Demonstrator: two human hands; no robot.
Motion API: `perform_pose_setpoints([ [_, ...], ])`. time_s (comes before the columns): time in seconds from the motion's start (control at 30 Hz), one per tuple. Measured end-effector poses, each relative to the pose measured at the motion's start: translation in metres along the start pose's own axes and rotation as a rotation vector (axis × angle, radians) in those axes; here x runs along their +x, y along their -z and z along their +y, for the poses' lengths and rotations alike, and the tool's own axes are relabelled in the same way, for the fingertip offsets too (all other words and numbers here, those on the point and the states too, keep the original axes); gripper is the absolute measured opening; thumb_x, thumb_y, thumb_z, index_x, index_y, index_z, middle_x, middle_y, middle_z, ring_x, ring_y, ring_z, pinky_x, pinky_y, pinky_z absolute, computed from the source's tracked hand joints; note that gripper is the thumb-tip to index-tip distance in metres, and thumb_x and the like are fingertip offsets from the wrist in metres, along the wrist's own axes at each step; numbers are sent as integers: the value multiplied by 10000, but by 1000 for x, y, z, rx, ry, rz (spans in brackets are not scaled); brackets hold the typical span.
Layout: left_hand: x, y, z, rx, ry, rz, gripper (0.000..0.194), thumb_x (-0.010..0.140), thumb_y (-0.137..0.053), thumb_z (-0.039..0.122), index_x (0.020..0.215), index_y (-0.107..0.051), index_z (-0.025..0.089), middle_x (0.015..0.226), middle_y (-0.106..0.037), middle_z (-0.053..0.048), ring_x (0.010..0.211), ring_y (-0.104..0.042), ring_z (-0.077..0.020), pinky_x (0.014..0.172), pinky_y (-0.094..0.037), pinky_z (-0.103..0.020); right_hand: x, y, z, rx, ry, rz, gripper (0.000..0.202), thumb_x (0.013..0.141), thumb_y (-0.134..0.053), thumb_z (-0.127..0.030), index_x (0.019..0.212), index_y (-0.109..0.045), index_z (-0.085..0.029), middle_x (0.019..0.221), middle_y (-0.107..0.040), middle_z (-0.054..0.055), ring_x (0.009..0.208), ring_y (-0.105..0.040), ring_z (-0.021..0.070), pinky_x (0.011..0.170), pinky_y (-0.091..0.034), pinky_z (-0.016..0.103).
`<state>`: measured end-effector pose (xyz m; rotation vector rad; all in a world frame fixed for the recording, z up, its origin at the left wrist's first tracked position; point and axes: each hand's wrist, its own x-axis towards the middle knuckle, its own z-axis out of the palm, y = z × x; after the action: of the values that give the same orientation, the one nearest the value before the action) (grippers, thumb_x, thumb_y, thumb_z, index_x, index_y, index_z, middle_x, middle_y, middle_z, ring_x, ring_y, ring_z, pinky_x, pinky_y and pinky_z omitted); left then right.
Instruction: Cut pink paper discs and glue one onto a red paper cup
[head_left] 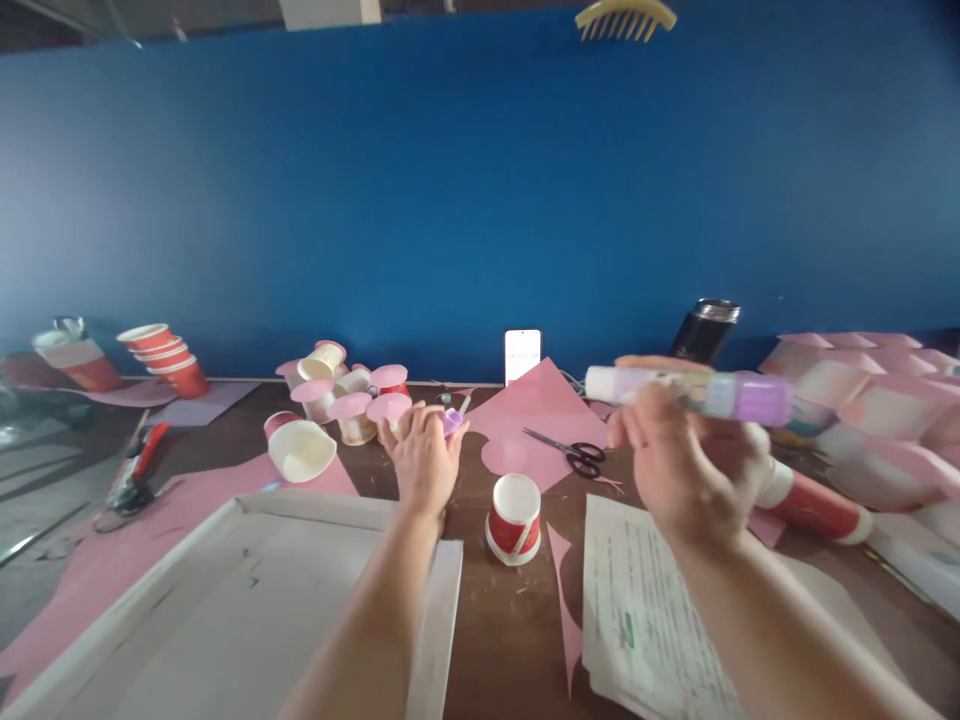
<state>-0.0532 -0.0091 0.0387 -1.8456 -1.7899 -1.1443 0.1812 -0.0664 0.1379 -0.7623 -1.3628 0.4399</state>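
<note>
A right hand (679, 465) grips a raised glue stick (718, 395), while the left hand (422, 458) pinches a purple cap (451, 422) — pink paper discs (349, 405) already top several paper cups (358, 430) alongside, but the upturned red cup (516, 522) in the middle has none.

The left forearm (367, 630) is stretched forward from the bottom edge, and the left hand (424, 455) is held with its back turned up, fingers bent and thumb set to the right. The right hand (686, 470) is raised, its fingers curled in a grip and softened by blur. The right forearm (814, 610) is angled in from the lower right. Both forearms are left bare.
</note>
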Motion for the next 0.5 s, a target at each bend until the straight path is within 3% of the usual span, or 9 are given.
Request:
perform_pose_setpoints([
  [0.1,-9,-8,-5,82,39,-261,351,873,-477,463,1068,-624,211,1091,-662,-108,1123,-509,-329,1031,-219,-572,-7,-12,14,44,-87,89,295,834,-579,-522,946,-655,-260,598,-524,-8,464,-450,114,456,-404,299],
  [0.17,-14,-14,-8,98,31,-339,408,867,-467,490,1160,-603,239,1162,-641,-107,1174,-465,-344,1035,-199,-582,-16,-18,29,112,-196,103,312,827,-587,-520,942,-655,-237,579,-498,-23,427,-395,88,416,-373,271],
  [0.27,-19,-22,-11,107,16,-388,459,870,-441,507,1237,-571,264,1268,-589,-108,1244,-402,-361,1051,-159,-596,-28,-21,51,214,-355,90,330,817,-591,-528,919,-648,-220,643,-536,-22,411,-353,61,397,-368,245],
  [0.4,-19,-29,-11,118,28,-480,505,868,-416,532,1258,-568,251,1363,-514,-138,1305,-340,-396,1048,-103,-656,-40,-18,71,240,-438,66,350,815,-587,-525,980,-629,-219,729,-591,-9,426,-359,56,419,-399,229],
  [0.5,-11,-23,-9,88,94,-410,700,798,-508,592,1343,-476,155,1438,-404,-209,1326,-306,-427,1045,-131,-667,-46,-14,78,222,-449,-9,311,813,-603,-495,908,-641,-202,639,-558,-25,439,-390,72,451,-418,237],
])
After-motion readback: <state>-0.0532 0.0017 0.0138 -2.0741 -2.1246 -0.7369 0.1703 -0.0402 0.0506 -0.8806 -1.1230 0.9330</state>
